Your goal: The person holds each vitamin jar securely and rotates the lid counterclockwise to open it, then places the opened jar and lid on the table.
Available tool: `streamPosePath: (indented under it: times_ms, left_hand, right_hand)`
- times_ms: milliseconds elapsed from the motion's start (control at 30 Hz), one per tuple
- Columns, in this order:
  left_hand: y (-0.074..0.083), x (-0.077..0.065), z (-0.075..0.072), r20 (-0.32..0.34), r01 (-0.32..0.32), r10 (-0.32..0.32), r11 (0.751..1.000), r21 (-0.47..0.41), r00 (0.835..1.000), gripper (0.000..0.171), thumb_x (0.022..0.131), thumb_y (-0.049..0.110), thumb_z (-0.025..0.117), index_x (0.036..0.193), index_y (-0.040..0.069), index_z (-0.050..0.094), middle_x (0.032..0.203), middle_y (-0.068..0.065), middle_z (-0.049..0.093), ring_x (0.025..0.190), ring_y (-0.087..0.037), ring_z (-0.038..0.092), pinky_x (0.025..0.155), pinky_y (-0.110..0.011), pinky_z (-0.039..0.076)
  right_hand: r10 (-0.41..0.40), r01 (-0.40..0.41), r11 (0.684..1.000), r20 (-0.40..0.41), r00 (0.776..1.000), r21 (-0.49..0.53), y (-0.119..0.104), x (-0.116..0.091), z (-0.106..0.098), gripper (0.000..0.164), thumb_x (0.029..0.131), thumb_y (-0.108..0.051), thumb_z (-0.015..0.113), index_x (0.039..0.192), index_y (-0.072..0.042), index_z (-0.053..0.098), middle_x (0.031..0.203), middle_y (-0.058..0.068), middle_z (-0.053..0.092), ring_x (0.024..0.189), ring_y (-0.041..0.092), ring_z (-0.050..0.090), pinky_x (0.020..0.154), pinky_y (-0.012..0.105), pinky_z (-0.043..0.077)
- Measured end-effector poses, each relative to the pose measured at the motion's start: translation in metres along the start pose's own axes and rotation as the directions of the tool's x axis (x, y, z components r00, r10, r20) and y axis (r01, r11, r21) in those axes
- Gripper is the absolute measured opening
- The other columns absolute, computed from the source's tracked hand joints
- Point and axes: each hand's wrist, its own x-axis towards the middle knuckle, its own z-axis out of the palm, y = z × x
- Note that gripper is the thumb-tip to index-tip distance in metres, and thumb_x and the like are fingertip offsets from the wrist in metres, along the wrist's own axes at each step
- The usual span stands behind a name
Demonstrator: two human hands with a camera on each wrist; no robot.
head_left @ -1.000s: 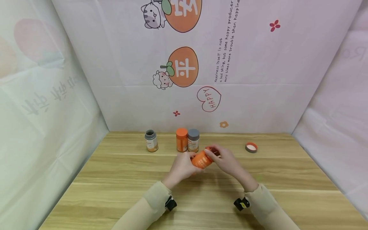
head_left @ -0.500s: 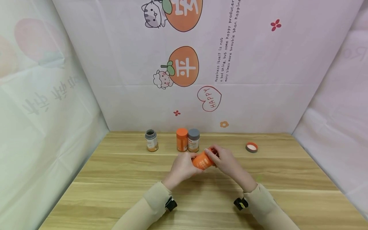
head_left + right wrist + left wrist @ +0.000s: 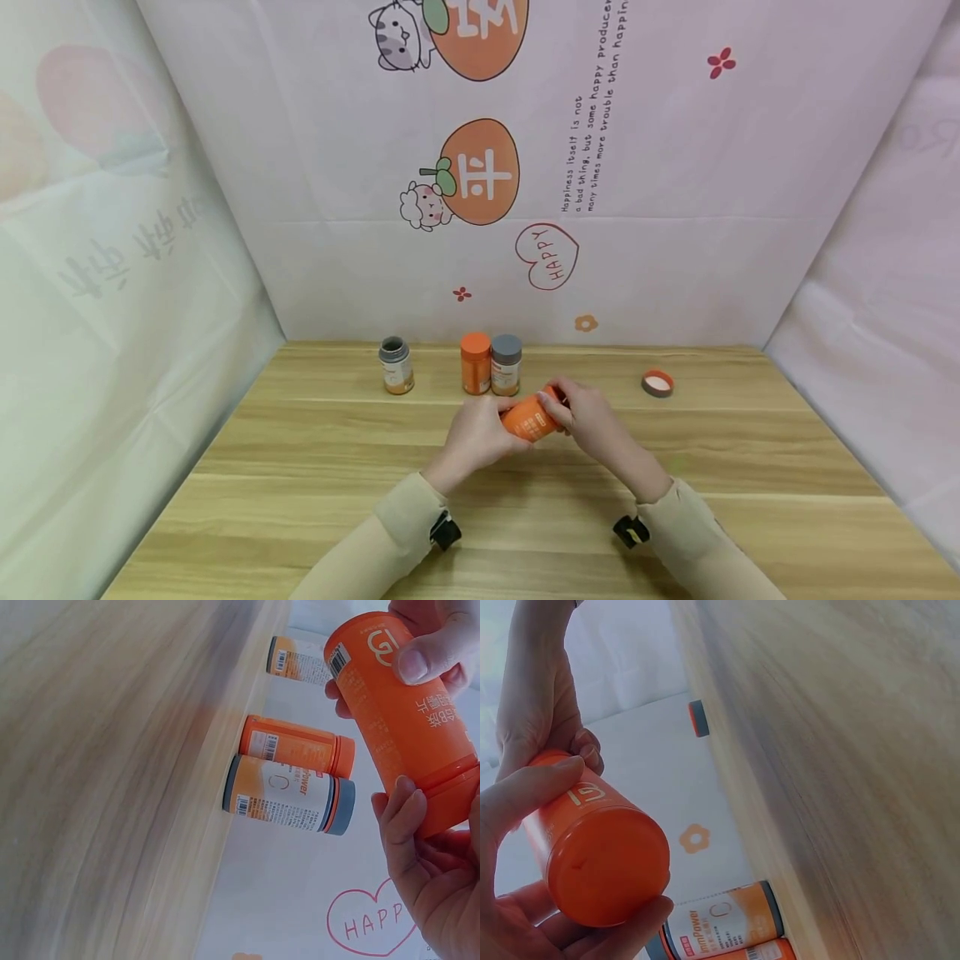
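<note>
An orange supplement bottle (image 3: 531, 419) is held tilted above the table, between both hands. My left hand (image 3: 477, 433) grips its lower body, with thumb and fingers on opposite sides; the bottle's plain round base (image 3: 607, 862) faces the left wrist camera. At the other end my right hand (image 3: 588, 417) has its fingers curled round the orange cap (image 3: 450, 806), which sits on the bottle. Behind the hands stand another orange bottle (image 3: 476, 367) and, touching it, a white-labelled bottle with a grey cap (image 3: 506, 367).
An uncapped grey-necked bottle (image 3: 396, 367) stands at the back left. A grey lid (image 3: 657, 383) lies inside-up at the back right, its orange rim and white liner showing. Printed cloth walls (image 3: 337, 275) border the wooden table (image 3: 300, 467) at the back and sides.
The right hand's fingers have closed further round the cap end. The orange bottle has shifted and turned slightly in the hands. The other bottles and the lid stay put.
</note>
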Motion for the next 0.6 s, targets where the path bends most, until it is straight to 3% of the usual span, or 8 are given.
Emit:
streamPosePath:
  times_ms: [233, 600]
  left_hand:
    - [-0.0038, 0.0026, 0.0003, 0.008, -0.002, 0.002, 0.998, -0.060, 1.000, 0.057, 0.058, 0.031, 0.088, 0.110, 0.014, 0.071, 0.091, 0.003, 0.070, 0.074, -0.010, 0.058, 0.066, -0.026, 0.048]
    - [-0.0062, 0.0047, -0.0002, 0.034, 0.006, -0.003, 0.998, -0.067, 0.999, 0.057, 0.058, 0.032, 0.089, 0.109, 0.014, 0.072, 0.089, 0.005, 0.070, 0.073, -0.008, 0.057, 0.067, -0.025, 0.048]
  right_hand:
    - [-0.062, 0.060, 0.996, -0.040, 0.997, -0.058, -0.0013, -0.0009, -0.0006, 0.030, 0.097, -0.037, 0.052, 0.093, -0.008, 0.059, 0.065, -0.003, 0.052, 0.053, 0.006, 0.048, 0.048, 0.020, 0.043]
    - [-0.120, 0.113, 0.988, -0.059, 0.991, -0.106, 0.0002, -0.0017, 0.0005, 0.025, 0.097, -0.031, 0.053, 0.093, -0.007, 0.058, 0.065, -0.004, 0.051, 0.054, 0.005, 0.047, 0.049, 0.019, 0.042]
